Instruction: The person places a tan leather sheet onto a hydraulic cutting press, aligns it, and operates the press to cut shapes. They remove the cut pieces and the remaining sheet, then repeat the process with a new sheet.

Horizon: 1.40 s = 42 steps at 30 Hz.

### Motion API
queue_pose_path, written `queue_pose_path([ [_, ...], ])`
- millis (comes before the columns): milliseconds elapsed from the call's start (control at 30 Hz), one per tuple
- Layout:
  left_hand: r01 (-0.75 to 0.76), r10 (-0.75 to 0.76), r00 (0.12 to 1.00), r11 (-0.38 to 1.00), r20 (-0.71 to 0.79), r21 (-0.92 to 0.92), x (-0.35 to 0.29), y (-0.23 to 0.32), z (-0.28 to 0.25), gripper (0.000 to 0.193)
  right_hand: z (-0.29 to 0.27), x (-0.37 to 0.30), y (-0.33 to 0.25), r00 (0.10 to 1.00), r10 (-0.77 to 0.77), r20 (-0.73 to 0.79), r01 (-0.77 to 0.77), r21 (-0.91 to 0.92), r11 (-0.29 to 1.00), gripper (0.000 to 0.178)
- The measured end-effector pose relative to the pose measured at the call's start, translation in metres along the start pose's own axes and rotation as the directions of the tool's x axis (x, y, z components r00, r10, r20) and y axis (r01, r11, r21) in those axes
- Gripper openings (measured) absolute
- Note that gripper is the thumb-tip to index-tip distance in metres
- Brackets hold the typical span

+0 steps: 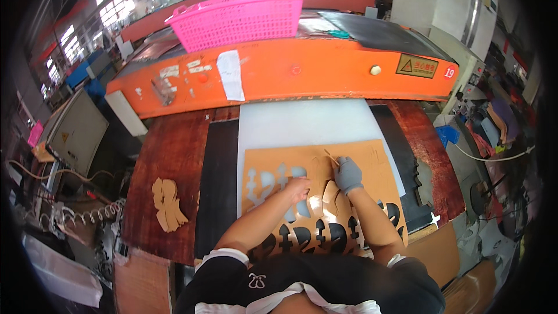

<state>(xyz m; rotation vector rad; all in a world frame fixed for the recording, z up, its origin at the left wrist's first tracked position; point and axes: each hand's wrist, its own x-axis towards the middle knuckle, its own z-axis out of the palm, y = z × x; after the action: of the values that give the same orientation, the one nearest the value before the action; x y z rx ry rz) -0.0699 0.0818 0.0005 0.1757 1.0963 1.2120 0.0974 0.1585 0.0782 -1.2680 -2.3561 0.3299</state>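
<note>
The tan sheet (pixel 317 168) is cut through nearest you, uncut along its far edge; your right hand (pixel 349 174) pinches a thin strip (pixel 331 156), the grip of your left hand (pixel 299 188) unclear.

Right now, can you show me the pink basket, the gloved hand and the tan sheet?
Pink basket (pixel 241 23), head view: front wall.
Gloved right hand (pixel 350 174), head view: back of it.
Tan sheet (pixel 318 168), head view: uncut part near its middle.

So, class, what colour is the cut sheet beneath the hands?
The sheet is tan, shown in the head view.
</note>
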Motion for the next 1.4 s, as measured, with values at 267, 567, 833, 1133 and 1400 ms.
queue_pose_path([
  [267, -0.011, 0.008, 0.986, 1.000, -0.166, -0.020, -0.014, -0.002, 0.013, 0.020, 0.027, -0.016, -0.027, 0.991, 0.032, 0.131, -0.055, 0.177, 0.983, 0.025],
  [567, -0.011, 0.012, 1.000, 0.981, 0.003, -0.193, -0.013, -0.001, 0.012, 0.013, 0.026, -0.037, -0.030, 0.957, -0.232, 0.171, 0.194, 0.212, 0.958, 0.059],
  [833, -0.146, 0.149, 0.988, 0.988, 0.049, -0.059, -0.019, 0.005, 0.027, 0.011, 0.038, -0.026, -0.016, 0.966, -0.078, 0.248, -0.096, 0.618, 0.780, 0.034],
  [1133, -0.236, 0.201, 0.962, 0.952, 0.187, 0.193, -0.038, 0.011, 0.034, 0.029, 0.029, -0.028, -0.002, 0.889, 0.039, 0.455, -0.456, 0.879, 0.138, 0.030],
  [1400, -0.238, 0.256, 0.966, 0.802, 0.043, 0.548, -0.047, 0.019, 0.032, 0.032, 0.026, -0.032, -0.008, 0.932, 0.108, 0.345, -0.361, 0.888, 0.284, 0.025],
])
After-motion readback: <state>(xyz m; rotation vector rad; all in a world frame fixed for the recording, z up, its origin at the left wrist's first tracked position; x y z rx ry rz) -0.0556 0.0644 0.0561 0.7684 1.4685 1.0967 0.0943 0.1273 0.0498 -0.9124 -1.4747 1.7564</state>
